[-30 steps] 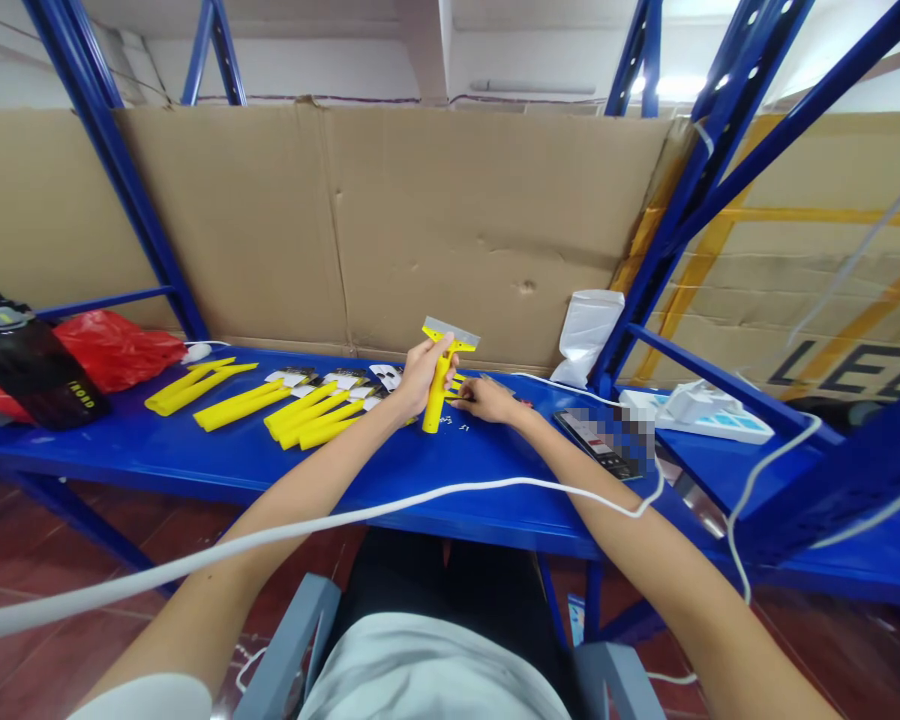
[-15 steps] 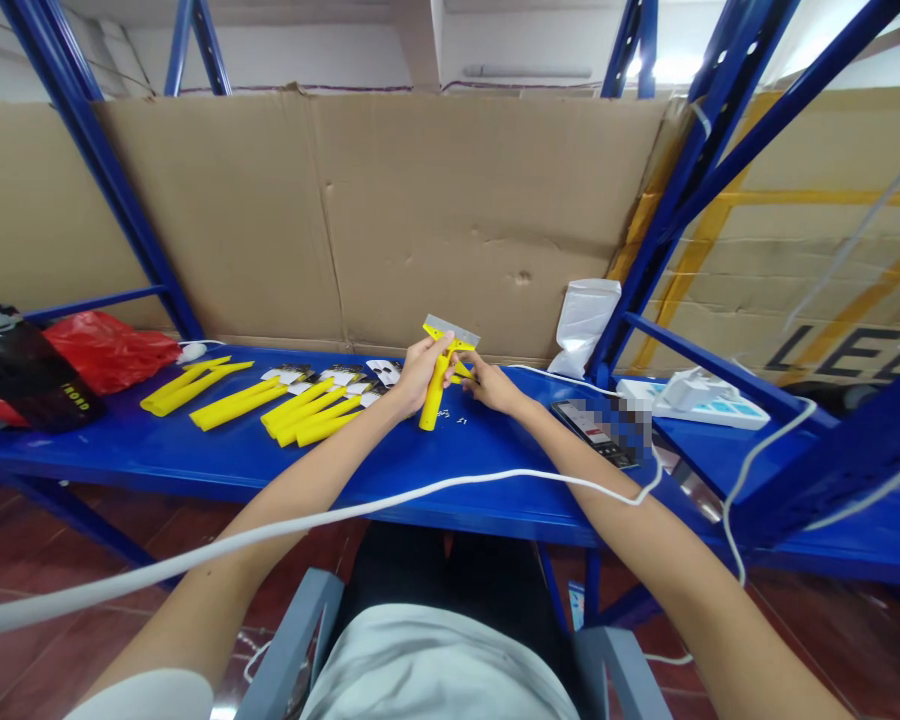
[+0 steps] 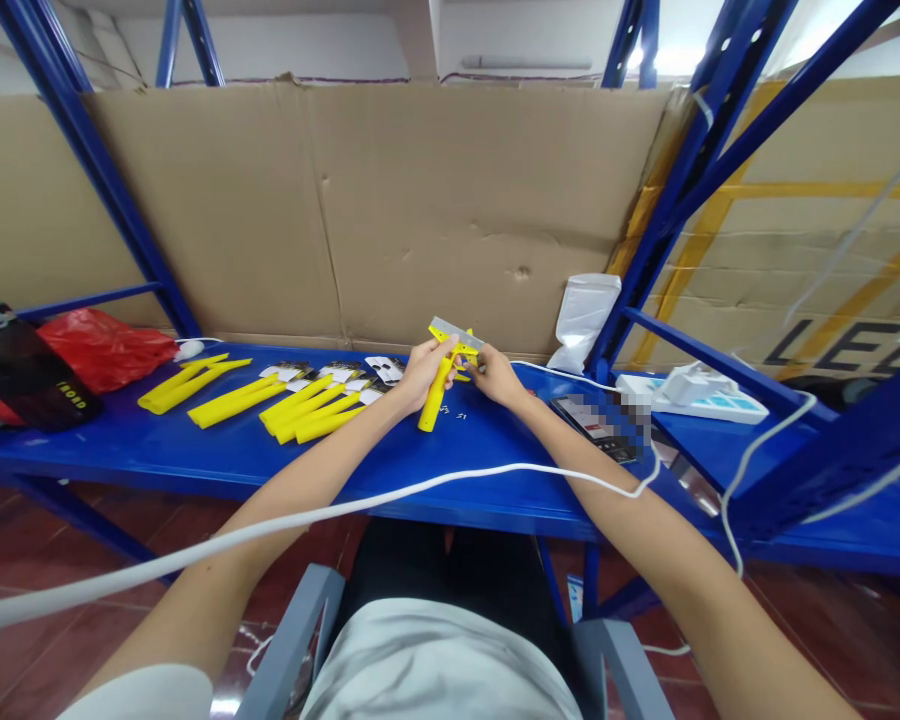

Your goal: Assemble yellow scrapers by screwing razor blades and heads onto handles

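A yellow scraper (image 3: 434, 398) with a wide metal blade stands tilted above the blue shelf top, its handle toward me. My left hand (image 3: 425, 368) is closed around its neck, thumb near the head. At the right end of the scraper head, my right hand (image 3: 495, 374) has its fingers bent against the edge of the blade and yellow part; the fingertips are partly hidden. Small pale pieces (image 3: 461, 416) lie on the shelf just beneath. To the left lie several yellow scraper handles (image 3: 298, 407), some next to black-and-white cards (image 3: 345, 374).
At the left stand a black bottle (image 3: 30, 370) and a red plastic bag (image 3: 112, 350). A phone (image 3: 596, 425) and a white power strip (image 3: 694, 396) lie to the right. A white cable (image 3: 390, 492) crosses over both forearms. Cardboard (image 3: 420, 200) walls the back.
My right hand has moved up and slightly left, from below the scraper head to its right end. The scraper's head has shifted slightly right, still in my left hand.
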`<control>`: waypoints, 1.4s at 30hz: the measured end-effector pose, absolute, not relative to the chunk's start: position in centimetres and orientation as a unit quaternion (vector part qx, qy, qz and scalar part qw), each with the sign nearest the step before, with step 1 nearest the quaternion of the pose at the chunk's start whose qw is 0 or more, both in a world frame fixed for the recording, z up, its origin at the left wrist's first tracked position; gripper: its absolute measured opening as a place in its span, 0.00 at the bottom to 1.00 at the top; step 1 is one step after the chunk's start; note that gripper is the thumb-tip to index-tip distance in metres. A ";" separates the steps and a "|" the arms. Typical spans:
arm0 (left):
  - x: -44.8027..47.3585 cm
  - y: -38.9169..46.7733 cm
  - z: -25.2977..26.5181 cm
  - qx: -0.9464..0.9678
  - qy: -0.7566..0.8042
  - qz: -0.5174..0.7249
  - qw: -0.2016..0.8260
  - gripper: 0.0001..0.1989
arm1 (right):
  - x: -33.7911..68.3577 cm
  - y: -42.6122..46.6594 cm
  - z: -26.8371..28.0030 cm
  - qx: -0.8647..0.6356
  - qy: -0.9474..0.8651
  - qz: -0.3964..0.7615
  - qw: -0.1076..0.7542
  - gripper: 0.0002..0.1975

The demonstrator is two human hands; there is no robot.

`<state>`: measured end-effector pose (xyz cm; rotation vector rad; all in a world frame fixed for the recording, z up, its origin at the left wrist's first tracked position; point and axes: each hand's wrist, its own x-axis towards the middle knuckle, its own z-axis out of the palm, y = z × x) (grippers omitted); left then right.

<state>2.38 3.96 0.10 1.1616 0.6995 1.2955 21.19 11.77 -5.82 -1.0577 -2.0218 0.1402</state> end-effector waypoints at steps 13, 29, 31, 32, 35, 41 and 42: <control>2.3 4.2 -0.2 0.473 0.325 0.533 0.622 0.17 | 22.3 9.4 -0.1 -0.382 -0.597 0.092 0.700 0.22; 2.4 4.4 -0.6 0.493 0.350 0.498 0.621 0.15 | 22.4 10.5 0.5 -0.325 -0.585 0.211 0.712 0.30; 2.3 4.4 -0.7 0.499 0.361 0.483 0.623 0.14 | 22.3 10.5 0.3 -0.329 -0.605 0.225 0.689 0.31; 2.3 4.5 -0.8 0.502 0.365 0.474 0.624 0.14 | 22.2 10.5 0.3 -0.333 -0.617 0.233 0.674 0.32; 2.3 4.5 -1.0 0.515 0.371 0.447 0.630 0.14 | 22.0 10.3 0.0 -0.348 -0.658 0.260 0.616 0.34; 2.3 4.6 -1.4 0.537 0.373 0.400 0.642 0.13 | 21.9 10.0 -0.8 -0.381 -0.732 0.274 0.495 0.36; 2.3 4.6 -1.4 0.539 0.375 0.397 0.642 0.13 | 21.9 9.9 -0.9 -0.383 -0.741 0.271 0.480 0.35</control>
